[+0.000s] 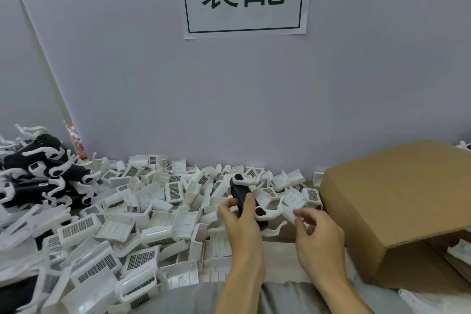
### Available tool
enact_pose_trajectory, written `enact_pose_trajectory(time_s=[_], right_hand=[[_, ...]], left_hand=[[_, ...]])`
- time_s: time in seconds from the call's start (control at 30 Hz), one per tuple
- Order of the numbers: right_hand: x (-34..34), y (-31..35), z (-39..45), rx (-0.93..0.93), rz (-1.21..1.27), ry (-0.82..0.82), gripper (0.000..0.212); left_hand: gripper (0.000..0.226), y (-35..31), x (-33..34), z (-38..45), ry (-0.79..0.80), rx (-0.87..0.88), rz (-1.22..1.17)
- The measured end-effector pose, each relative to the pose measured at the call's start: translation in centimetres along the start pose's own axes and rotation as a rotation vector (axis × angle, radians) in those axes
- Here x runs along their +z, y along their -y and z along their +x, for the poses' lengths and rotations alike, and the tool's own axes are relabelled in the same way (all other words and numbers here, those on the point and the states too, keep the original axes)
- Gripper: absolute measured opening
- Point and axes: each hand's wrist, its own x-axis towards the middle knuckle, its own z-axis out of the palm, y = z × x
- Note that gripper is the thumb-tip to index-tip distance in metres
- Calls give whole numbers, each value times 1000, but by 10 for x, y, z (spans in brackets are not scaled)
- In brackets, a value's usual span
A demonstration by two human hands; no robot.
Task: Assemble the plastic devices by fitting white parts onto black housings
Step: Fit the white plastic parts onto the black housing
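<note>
Black housing (239,195) is gripped by the left hand (242,222) at frame centre, long axis pointing up-left — white part (267,213) already touching it. Right hand (316,232), loosely curled and holding nothing, is waiting just right of it.

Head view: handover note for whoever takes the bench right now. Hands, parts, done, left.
Left hand: grips a black housing that already carries white curved parts at its top and side.
Right hand: fingers loosely curled just right of the housing; whether they pinch a white part cannot be told.
Loose white parts: heaped across the bench, centre and left.
Finished units: black-and-white pile at far left.
Cardboard box: at right, open side toward the person.
Done: a pile of assembled units.
Left: finish the held unit, then work through the heap.
</note>
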Motion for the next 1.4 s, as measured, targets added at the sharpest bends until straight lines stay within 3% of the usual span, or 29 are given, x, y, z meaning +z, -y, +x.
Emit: enact_pose_trajectory(time_s=[0.17, 0.3, 0.47, 0.6, 0.73, 0.93, 1.03, 1.17, 1.3, 1.4], right_hand=[[-12, 2, 9, -14, 87, -59, 25], [-39, 10, 22, -134, 116, 41, 28], [-66, 27, 32, -232, 125, 262, 44], [-64, 35, 29, -251, 112, 269, 41], [-59, 30, 27, -184, 174, 229, 42], [-47, 22, 26, 52, 447, 262, 42], [-42, 21, 23, 90, 377, 234, 40], [-36, 21, 20, 1, 187, 167, 18], [-31, 17, 17, -10, 60, 210, 40], [-29, 17, 14, -11, 8, 178, 37]], left_hand=[[55, -2, 1, -10, 71, 107, 224], [26, -2, 1, -12, 90, 171, 381], [27, 0, 0, -16, 148, 160, 445], [27, -3, 3, -21, 196, 56, 470], [27, -7, 7, -21, 230, -128, 355], [11, -1, 6, -24, 317, -38, 361], [13, -2, 7, -26, 336, -68, 353], [23, -4, 7, -25, 336, -135, 263], [29, -2, 6, -24, 345, -73, 283], [29, 0, 6, -24, 329, -2, 282]])
